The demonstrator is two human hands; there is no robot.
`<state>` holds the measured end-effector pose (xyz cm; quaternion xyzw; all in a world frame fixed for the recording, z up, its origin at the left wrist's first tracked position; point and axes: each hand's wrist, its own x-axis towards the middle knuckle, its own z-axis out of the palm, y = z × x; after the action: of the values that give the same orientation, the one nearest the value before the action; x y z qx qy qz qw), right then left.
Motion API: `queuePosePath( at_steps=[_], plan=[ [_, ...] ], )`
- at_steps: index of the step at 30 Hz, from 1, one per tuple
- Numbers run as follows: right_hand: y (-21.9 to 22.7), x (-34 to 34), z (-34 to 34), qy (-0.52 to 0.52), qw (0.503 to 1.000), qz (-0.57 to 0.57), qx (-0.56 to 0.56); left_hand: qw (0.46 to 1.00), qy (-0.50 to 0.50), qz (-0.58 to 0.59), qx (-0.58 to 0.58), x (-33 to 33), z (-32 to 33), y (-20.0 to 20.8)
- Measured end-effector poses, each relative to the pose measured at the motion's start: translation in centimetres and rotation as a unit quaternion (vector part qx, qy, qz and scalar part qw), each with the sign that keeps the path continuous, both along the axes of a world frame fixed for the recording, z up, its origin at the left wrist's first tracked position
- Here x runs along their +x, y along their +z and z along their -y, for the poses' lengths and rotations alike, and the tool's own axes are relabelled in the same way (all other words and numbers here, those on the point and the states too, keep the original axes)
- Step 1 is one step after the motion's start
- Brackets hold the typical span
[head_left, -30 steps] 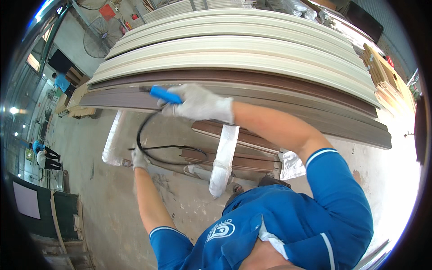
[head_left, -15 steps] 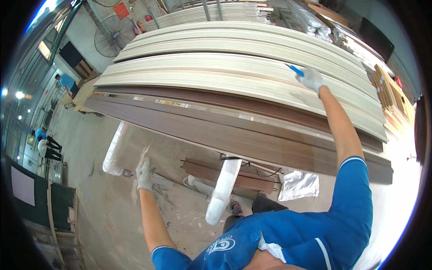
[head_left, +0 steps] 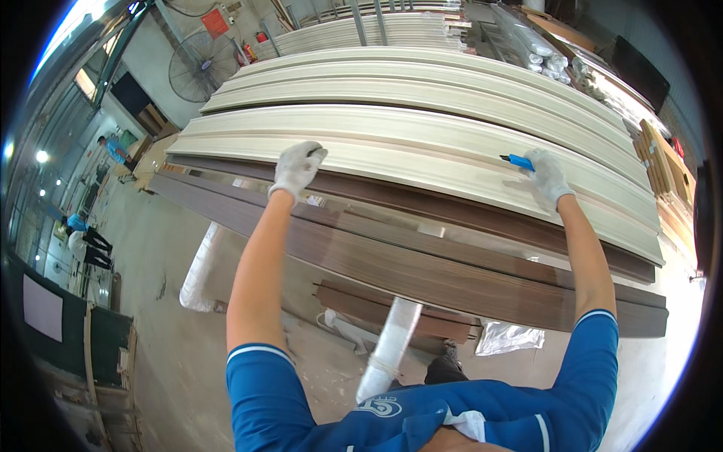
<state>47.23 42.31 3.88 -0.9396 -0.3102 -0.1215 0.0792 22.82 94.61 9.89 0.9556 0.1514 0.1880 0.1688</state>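
Gloves white on both hands: the left hand (head_left: pixel 297 167), which hung free low over the floor half a second ago, now rests on the cream moulding strip (head_left: pixel 422 154) atop the stack, fingers curled loosely over its near edge, so both hands now bear on that strip. Farther right, the right hand (head_left: pixel 548 178) stays closed on the blue cutter (head_left: pixel 518 160), its tip seemingly touching the strip.

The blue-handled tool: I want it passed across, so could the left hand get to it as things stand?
Probably not without shifting. The left hand rests on the cream panel, far from the blue-handled tool, which the right hand grips. Nothing lies between them; distance is the obstacle.
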Motion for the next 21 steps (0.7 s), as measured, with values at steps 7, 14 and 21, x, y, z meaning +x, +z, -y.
queuePosePath(
  at_steps=[7,14,21],
  plan=[
    [-0.4,-3.2,-3.6,-0.107,0.994,0.034,0.006,0.991,-0.058,-0.065,0.101,3.9,-2.2,-4.7],
    [-0.4,-6.9,-5.2,-0.117,0.988,0.098,0.027,0.985,-0.123,0.042,0.11,2.5,-2.4,-7.5],
    [-0.5,-7.5,-6.2,-0.075,0.993,-0.076,0.051,0.983,-0.176,0.024,0.033,-0.4,-1.6,-7.7]
  ],
)
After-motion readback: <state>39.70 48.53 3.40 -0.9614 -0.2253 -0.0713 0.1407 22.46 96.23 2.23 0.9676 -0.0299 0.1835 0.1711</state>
